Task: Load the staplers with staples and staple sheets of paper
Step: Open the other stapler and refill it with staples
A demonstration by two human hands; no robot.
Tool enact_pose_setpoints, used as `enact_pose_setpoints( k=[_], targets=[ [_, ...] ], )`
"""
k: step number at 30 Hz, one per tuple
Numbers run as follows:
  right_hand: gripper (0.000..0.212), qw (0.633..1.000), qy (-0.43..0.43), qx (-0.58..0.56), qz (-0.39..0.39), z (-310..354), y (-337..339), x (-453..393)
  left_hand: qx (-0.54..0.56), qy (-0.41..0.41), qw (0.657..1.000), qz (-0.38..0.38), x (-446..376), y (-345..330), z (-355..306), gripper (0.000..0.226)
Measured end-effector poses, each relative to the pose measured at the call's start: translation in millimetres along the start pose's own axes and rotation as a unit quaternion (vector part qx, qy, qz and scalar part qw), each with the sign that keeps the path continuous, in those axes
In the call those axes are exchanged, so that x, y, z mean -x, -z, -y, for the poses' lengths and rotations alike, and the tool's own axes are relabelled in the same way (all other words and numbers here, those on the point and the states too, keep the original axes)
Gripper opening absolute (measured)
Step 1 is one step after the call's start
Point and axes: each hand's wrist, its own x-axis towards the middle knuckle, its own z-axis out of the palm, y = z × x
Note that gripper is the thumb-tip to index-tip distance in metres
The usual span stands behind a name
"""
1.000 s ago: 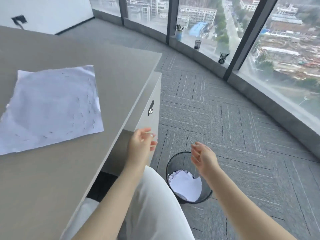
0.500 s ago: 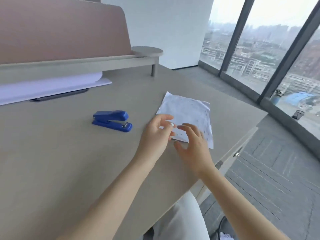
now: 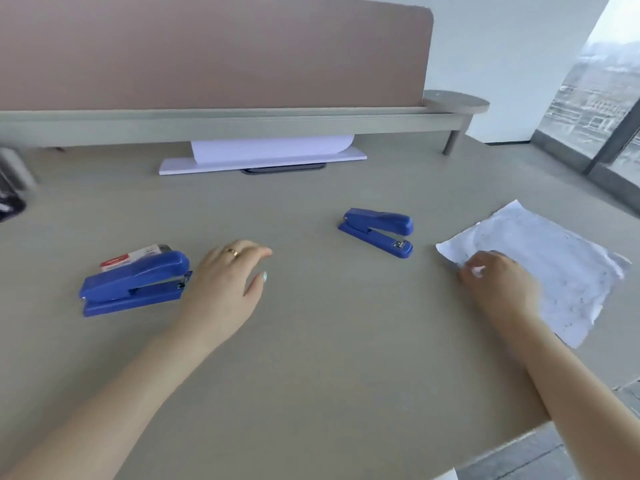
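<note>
1. Fingers (image 3: 242, 252) of the left hand (image 3: 225, 289) are spread and loosely curved over the bare surface (image 3: 311, 375) left of centre, gripping nothing; the hand hovers or rests just right of the nearer stapler, probably ready to take it.
2. Fingers of the right hand (image 3: 498, 285) are curled down onto the near-left corner of the paper sheets (image 3: 554, 261) at right of the frame. Whether they pinch the corner or only press on it cannot be told, because that hand is blurred.
3. That contact likely pins or gathers the crumpled sheets so they can be brought to a stapler; small dark marks speckle the paper, probably staples already driven.
4. One blue stapler (image 3: 135, 284) lies at left of the frame, its front end toward the left hand, with a small red-and-white box (image 3: 133, 256), possibly staples, just behind it and touching or nearly so.
5. A second blue stapler (image 3: 379, 230) sits at centre right, between the two hands and apart from both, with its arm down.
6. Both staplers lie within reach and face the paper side, which suits loading one while the other is used.
7. More white paper (image 3: 270, 152) lies under the raised shelf (image 3: 242, 119) at upper centre, well apart from the hands, seemingly spare stock.
</note>
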Motion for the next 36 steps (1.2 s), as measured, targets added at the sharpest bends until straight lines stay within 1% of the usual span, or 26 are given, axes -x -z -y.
enact_pose_setpoints(
  k=[3, 5, 7, 9, 11, 14, 16, 17, 19, 22, 25, 28, 33, 35, 36],
  targets=[
    [0.013, 1.000, -0.009, -0.008, 0.001, 14.6, -7.1, -4.3, -0.112, -0.009, 0.992, -0.058, 8.4, 8.2, 23.2, 0.030],
    [0.012, 1.000, -0.009, -0.016, 0.004, 23.4, -10.1, -6.2, -0.155, 0.027, 0.984, -0.079, 10.2, 13.0, 37.2, 0.034],
    [0.011, 1.000, -0.009, -0.019, 0.003, 31.7, -12.7, -7.9, -0.175, 0.085, 0.979, -0.066, 10.4, 15.4, 52.7, 0.040],
    [0.010, 0.999, 0.001, -0.054, 0.003, 42.2, -17.1, -9.3, -0.186, 0.116, 0.974, -0.049, 10.3, 14.7, 65.8, 0.037],
    [0.020, 0.989, 0.017, -0.149, 0.004, 56.5, -22.1, -9.6, -0.197, 0.105, 0.974, -0.041, 9.5, 11.2, 72.5, 0.027],
    [0.044, 0.955, 0.035, -0.293, 0.015, 82.1, -24.8, -9.0, -0.187, 0.086, 0.978, -0.041, 5.0, 4.7, 72.8, 0.018],
    [0.057, 0.934, 0.031, -0.355, 0.035, 97.9, -26.8, -10.8, -0.172, 0.072, 0.982, -0.041, -0.4, -2.0, 66.9, 0.017],
    [0.061, 0.929, 0.021, -0.366, 0.048, 104.0, -29.2, -12.5, -0.163, 0.059, 0.984, -0.043, -4.0, -6.7, 61.5, 0.017],
    [0.061, 0.933, 0.010, -0.354, 0.061, 110.3, -36.4, -14.9, -0.138, 0.031, 0.989, -0.047, -14.3, -19.0, 45.9, 0.017],
    [0.044, 0.938, 0.009, -0.343, 0.046, 106.1, -44.6, -17.6, -0.107, -0.013, 0.993, -0.051, -37.3, -42.4, 21.5, 0.017],
    [0.026, 0.945, 0.025, -0.325, 0.031, 101.7, -43.4, -17.7, -0.112, -0.043, 0.990, -0.075, -64.0, -67.8, 5.5, 0.018],
    [0.019, 0.948, 0.040, -0.314, 0.036, 103.6, -42.5, -14.6, -0.129, -0.054, 0.985, -0.102, -89.0, -88.8, -0.7, 0.020],
    [0.018, 0.949, 0.052, -0.309, 0.043, 105.1, -39.7, -8.6, -0.165, -0.067, 0.980, -0.087, -124.9, -102.4, 11.5, 0.024],
    [0.022, 0.956, 0.075, -0.279, 0.043, 109.1, -38.3, -1.6, -0.145, -0.065, 0.981, -0.108, -129.9, -103.3, 17.0, 0.022],
    [0.026, 0.960, 0.099, -0.258, 0.045, 112.3, -38.6, 3.4, -0.111, -0.060, 0.984, -0.127, -128.4, -102.8, 18.1, 0.022]
  ],
)
